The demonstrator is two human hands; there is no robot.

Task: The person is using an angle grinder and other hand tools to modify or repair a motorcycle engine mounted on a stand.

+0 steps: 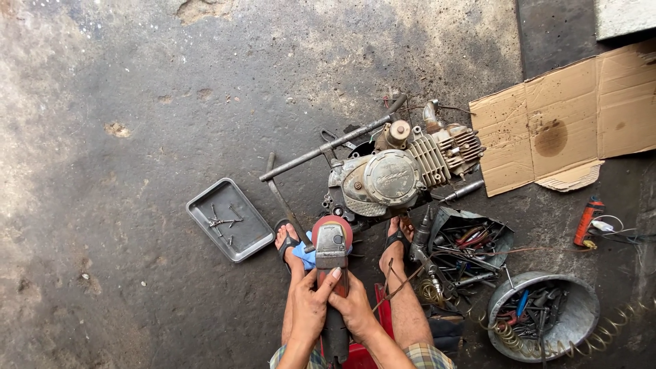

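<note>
Both my hands grip an angle grinder (332,247) with a red guard and grey head, held upright in front of me. My left hand (311,307) wraps the body from the left, its thumb up on the housing. On the right side of the grinder's body sits my right hand (354,306). The grinder's disc end points toward a small grey motorcycle engine (396,174) lying on the concrete floor. A long metal bar (328,145) rests across the engine's left side. My sandalled feet (287,242) flank the grinder.
A metal tray (239,239) with a few small parts lies left. Right of my feet are a box of tools (471,242), a round metal bowl (570,324) of tools, a coiled hose and a flattened cardboard sheet (567,123). A red stool is under me.
</note>
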